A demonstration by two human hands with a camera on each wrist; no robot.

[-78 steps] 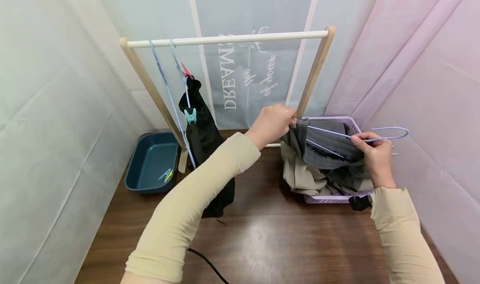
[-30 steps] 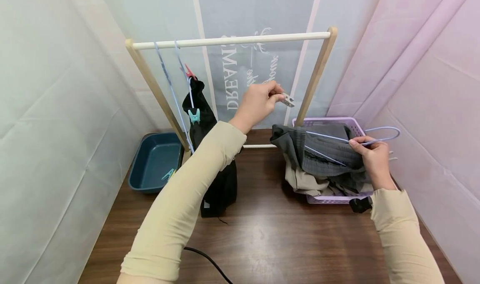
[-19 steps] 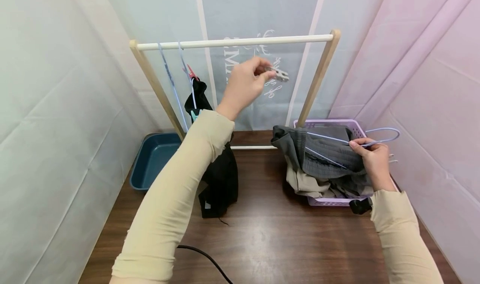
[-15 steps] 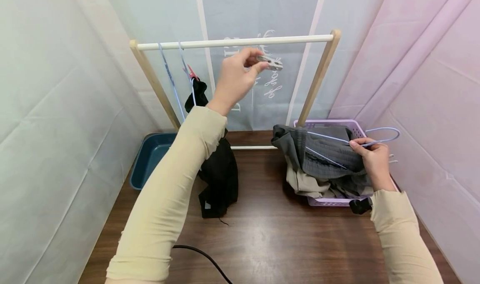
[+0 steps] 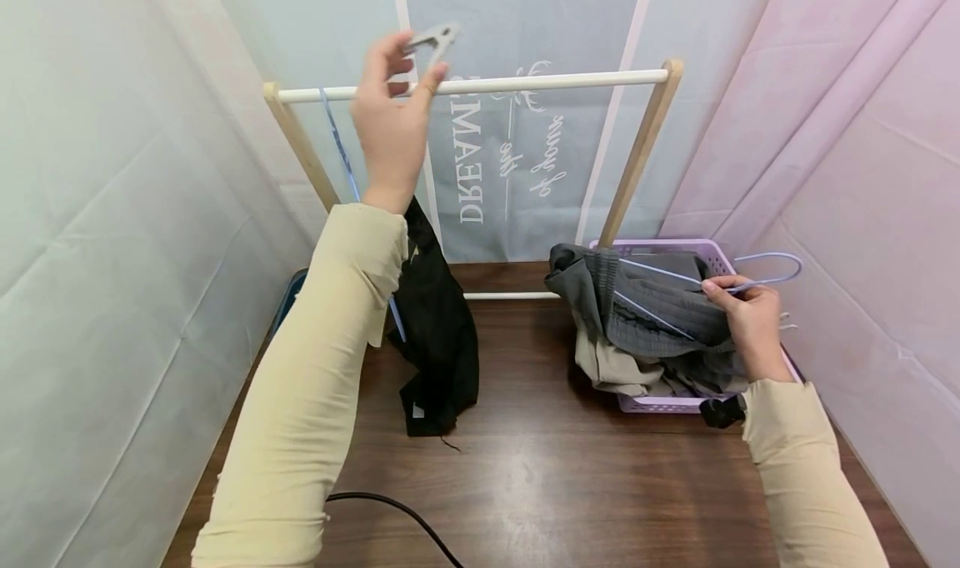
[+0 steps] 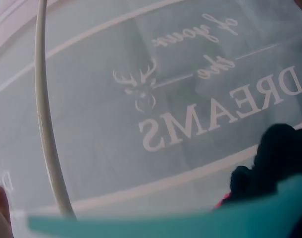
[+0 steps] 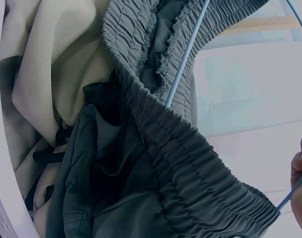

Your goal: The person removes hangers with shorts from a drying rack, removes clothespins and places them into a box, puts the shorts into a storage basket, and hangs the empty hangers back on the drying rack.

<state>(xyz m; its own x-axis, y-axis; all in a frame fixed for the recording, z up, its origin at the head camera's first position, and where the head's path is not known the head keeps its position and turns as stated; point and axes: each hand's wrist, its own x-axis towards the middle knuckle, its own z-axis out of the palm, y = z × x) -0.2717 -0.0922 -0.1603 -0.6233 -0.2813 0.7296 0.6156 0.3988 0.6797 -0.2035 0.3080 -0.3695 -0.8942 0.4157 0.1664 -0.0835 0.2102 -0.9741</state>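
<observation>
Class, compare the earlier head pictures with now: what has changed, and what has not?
The left hand has come away from the grey garment and moved up and left to overlap the rack bar, pinching a grey clothespin. The right hand stayed, holding the blue hanger.
</observation>
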